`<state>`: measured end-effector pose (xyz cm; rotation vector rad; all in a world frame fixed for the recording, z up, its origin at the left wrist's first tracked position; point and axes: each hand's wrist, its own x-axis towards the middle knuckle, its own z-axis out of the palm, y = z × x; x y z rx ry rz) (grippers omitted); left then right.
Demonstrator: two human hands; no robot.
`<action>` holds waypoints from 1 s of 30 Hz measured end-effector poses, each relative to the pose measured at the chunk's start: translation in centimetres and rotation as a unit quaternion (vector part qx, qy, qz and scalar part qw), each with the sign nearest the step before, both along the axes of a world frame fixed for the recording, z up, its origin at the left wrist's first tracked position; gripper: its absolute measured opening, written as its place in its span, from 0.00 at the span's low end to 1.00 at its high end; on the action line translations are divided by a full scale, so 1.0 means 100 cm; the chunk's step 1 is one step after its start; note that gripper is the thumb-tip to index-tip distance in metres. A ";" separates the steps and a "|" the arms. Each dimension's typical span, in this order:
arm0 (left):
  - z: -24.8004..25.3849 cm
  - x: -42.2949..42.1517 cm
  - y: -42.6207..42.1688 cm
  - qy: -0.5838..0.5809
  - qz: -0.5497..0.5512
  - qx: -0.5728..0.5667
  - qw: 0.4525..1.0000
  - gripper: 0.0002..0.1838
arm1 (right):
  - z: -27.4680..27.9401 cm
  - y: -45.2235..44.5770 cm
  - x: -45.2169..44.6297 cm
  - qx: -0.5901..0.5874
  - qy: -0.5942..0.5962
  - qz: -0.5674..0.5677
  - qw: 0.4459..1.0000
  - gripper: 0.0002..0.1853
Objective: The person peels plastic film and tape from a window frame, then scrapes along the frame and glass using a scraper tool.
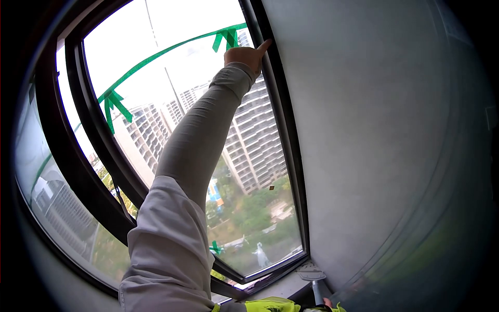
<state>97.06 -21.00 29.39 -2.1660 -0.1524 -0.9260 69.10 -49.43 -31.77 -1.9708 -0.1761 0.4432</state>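
Note:
My left arm, in a grey sleeve, reaches up across the window. At its end my left hand (245, 57) has one finger stretched out to the dark window frame (283, 112), at its right side. The other fingers look curled and are partly hidden; no object shows in that hand. Behind it, green tape (161, 54) crosses the glass pane (257, 208). Low in the view, only a small part of my right hand (327, 302) shows, around the grey handle of a putty knife (315, 286). Its flat, smeared head points up, close to the sill.
A plain grey wall (374, 130) fills the right side. At left, the window sash stands ajar beside another glass panel (62, 208). The pale sill (286, 283) runs below. Tall buildings and trees lie outside. A yellow-green vest (270, 305) shows at the bottom edge.

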 end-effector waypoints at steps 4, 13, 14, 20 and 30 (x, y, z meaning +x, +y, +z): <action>-0.052 -0.016 0.008 0.109 0.013 -0.012 0.994 0.38 | -0.003 0.001 -0.003 0.008 -0.008 -0.005 1.000 0.31; -0.244 -0.150 0.077 0.115 -0.260 -0.032 0.958 0.06 | 0.086 0.036 0.021 0.128 0.112 0.015 0.985 0.26; -0.243 -0.174 0.089 0.086 -0.260 -0.050 0.961 0.05 | 0.098 0.047 0.026 0.196 0.181 0.002 0.964 0.25; -0.221 -0.293 0.153 0.036 -0.148 -0.137 0.979 0.10 | 0.228 0.147 0.107 0.448 -0.070 0.166 0.876 0.21; -0.242 -0.322 0.180 0.155 0.033 -0.379 0.912 0.26 | 0.601 0.230 0.174 0.543 -0.235 0.079 0.803 0.14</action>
